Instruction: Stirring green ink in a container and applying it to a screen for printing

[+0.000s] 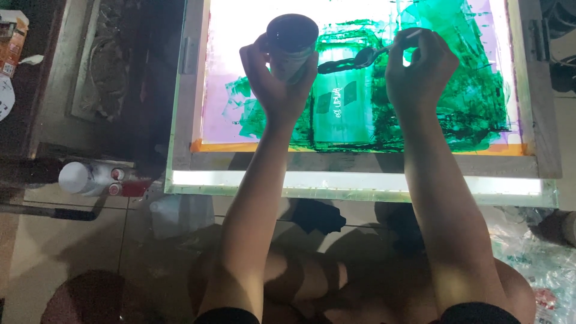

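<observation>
My left hand (273, 78) grips a small dark round jar (291, 37) and holds it up over a backlit framed screen (186, 120). My right hand (420, 69) pinches the handle of a spoon (366, 56) whose bowl, coated in green paint, points left toward the jar. The spoon's bowl hangs just to the right of the jar, apart from it. Green paint (462, 102) is smeared across the middle and right of the glowing screen, with purple patches around it.
A white plastic bottle (78, 177) lies on its side at the left, below the frame's corner. Crumpled clear plastic (540, 258) sits on the floor at the lower right. Dark cluttered shelving stands to the left. My knees are under the frame's near edge.
</observation>
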